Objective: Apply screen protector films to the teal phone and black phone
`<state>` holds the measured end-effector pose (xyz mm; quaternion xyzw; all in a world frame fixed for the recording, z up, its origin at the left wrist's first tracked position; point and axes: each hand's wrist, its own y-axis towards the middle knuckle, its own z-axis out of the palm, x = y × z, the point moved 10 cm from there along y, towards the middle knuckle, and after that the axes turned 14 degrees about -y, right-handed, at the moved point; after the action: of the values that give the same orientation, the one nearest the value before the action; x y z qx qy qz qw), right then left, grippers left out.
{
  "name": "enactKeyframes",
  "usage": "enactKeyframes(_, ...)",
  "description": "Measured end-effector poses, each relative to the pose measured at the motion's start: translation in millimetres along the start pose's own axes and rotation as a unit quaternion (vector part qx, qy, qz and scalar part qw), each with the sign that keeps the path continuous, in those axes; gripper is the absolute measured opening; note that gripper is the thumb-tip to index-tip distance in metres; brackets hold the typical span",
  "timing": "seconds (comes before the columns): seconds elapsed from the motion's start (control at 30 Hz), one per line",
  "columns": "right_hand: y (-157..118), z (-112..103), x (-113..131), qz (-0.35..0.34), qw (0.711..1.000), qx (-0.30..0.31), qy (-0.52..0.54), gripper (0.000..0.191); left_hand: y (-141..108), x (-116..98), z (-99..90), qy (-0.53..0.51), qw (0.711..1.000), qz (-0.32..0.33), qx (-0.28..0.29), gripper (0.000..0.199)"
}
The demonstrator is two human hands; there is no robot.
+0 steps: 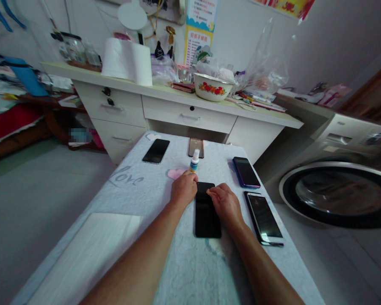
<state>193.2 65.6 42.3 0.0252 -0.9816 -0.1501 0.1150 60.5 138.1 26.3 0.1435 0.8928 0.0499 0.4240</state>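
A black phone (207, 216) lies face up on the cloth-covered table, between my two hands. My left hand (184, 186) is closed around the lower part of a small white spray bottle (194, 160), beside the phone's upper left corner. At the phone's upper right side, my right hand (222, 200) is closed, its fingertips pinched over the screen; what they hold, if anything, is too small to make out. Dark phones lie at the back left (157, 151) and the right (246, 172). Nearer on the right, a white-framed phone (265, 217) rests on a dark one.
A brownish phone case (196, 148) lies at the table's far edge, and a white folded cloth or paper (89, 254) at the near left. Behind stands a desk (168, 111) with a flowered bowl (212, 87) and paper rolls (127, 60). A washing machine (339, 140) is at right.
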Motion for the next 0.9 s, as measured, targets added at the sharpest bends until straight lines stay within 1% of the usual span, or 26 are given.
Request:
enactKeyframes(0.2,2.3,-3.6,-15.8,0.036,0.999,-0.03,0.005,0.021,0.0,0.8,-0.8,0.009,1.0,-0.014,-0.003,0.024)
enactKeyframes(0.4,3.0,-4.4,-17.6,0.05,0.998,-0.029,-0.008,0.021,-0.2,1.9,1.5,0.013,1.0,-0.014,0.0,0.024)
enactKeyframes(0.63,1.7,0.7,4.8,-0.015,1.0,0.004,0.006,0.019,-0.3,2.6,2.1,0.016,1.0,-0.011,-0.004,0.025)
enactKeyframes(0.9,-9.2,4.8,44.2,-0.114,0.991,0.052,0.048,0.019,-0.3,3.0,0.9,0.009,1.0,-0.018,-0.004,0.026)
